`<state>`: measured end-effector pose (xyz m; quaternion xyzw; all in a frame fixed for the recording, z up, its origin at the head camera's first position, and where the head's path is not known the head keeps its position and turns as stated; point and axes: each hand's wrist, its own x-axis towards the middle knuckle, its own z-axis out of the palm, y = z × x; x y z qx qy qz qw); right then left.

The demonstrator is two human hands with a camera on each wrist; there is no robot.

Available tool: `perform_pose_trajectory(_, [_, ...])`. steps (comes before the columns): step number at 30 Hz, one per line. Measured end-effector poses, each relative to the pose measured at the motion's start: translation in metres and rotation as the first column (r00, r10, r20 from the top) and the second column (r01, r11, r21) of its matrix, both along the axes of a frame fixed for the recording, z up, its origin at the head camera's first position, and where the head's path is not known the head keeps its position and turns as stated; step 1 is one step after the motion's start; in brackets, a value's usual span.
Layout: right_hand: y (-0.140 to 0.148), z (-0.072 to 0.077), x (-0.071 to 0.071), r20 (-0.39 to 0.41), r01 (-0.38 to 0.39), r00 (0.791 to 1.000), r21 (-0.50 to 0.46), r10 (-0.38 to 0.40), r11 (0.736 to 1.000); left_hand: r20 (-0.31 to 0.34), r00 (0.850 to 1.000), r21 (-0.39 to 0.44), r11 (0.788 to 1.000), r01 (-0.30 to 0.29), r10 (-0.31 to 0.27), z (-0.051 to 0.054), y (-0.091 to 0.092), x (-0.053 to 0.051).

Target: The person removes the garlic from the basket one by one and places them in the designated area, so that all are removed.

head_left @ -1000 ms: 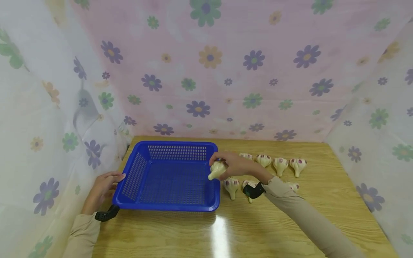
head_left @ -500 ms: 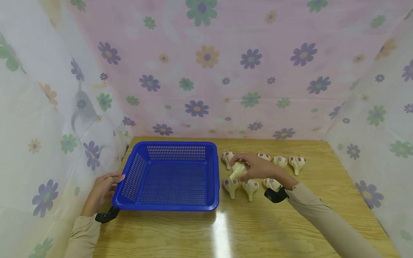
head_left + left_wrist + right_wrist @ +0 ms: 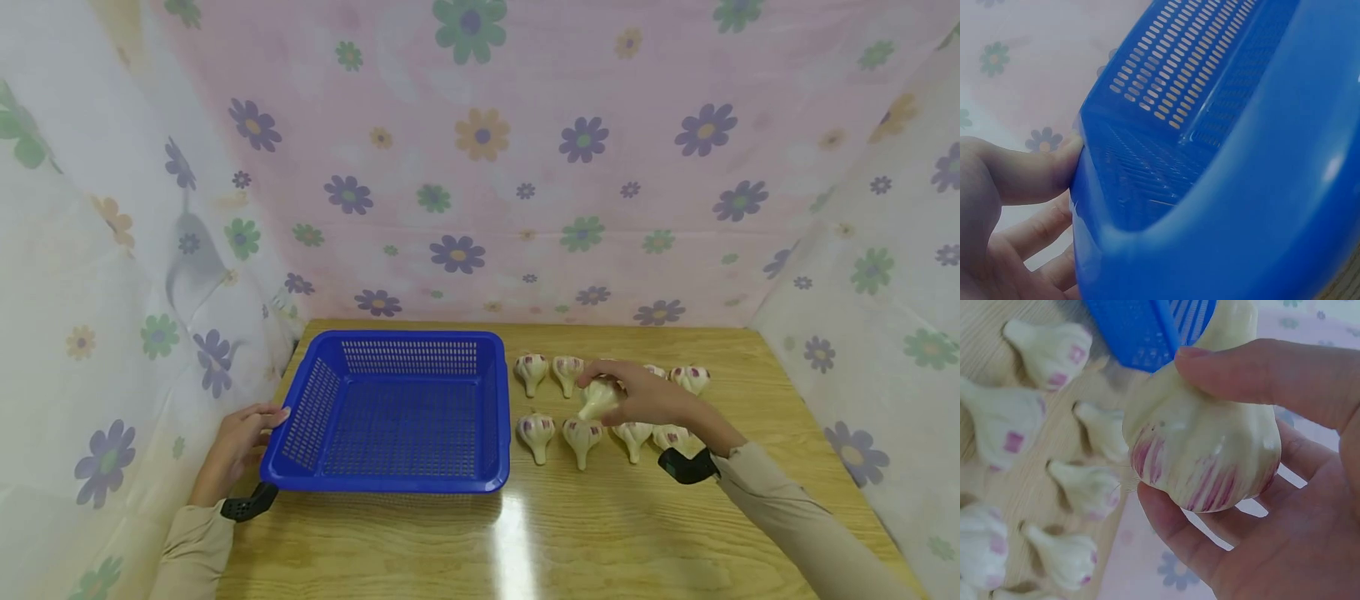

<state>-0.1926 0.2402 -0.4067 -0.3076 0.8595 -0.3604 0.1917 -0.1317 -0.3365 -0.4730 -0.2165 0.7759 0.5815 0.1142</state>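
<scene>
My right hand [image 3: 647, 395] grips a garlic bulb [image 3: 600, 399] above the table, right of the basket. In the right wrist view the bulb [image 3: 1200, 434] is pale with purple streaks, thumb on one side and fingers around the other. More garlic bulbs lie in two rows below and around this hand, among them one bulb [image 3: 531, 372] in the back row and another bulb [image 3: 537, 435] in the front row; the hand covers part of the back row. My left hand [image 3: 235, 446] holds the left rim of a blue plastic basket [image 3: 386, 483], thumb at the edge [image 3: 1094, 206].
The wooden table [image 3: 375, 550] carries the basket and the bulbs. A pink flowered cloth [image 3: 525, 150] hangs behind it, with white flowered cloth [image 3: 97, 333] at both sides. No bulbs show in the basket.
My right hand has moved right from the basket's right rim, with the garlic bulb in it, to above the rows. Bulbs at the left end have come into view. The left hand has stayed put.
</scene>
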Motion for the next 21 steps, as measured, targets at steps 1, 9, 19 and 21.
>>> perform_pose_trajectory(1, [0.004,-0.001,0.000,0.001,0.005,1.000,0.001,-0.005,1.000,-0.003,1.000,0.000,1.000,0.003,-0.003,0.000,0.000,0.000])
perform_pose_trajectory(9, [0.028,-0.004,0.007,-0.007,0.048,0.999,0.027,-0.047,0.999,-0.018,1.000,0.022,1.000,0.006,-0.006,0.000,0.001,0.001])
perform_pose_trajectory(19, [0.055,-0.004,0.013,-0.021,0.094,0.995,0.032,-0.093,0.995,0.014,1.000,0.022,1.000,-0.014,0.013,0.000,0.000,-0.001])
perform_pose_trajectory(21, [0.060,-0.004,0.013,-0.004,0.110,0.994,0.034,-0.110,0.993,0.000,1.000,0.024,1.000,-0.013,0.013,-0.001,0.000,0.000])
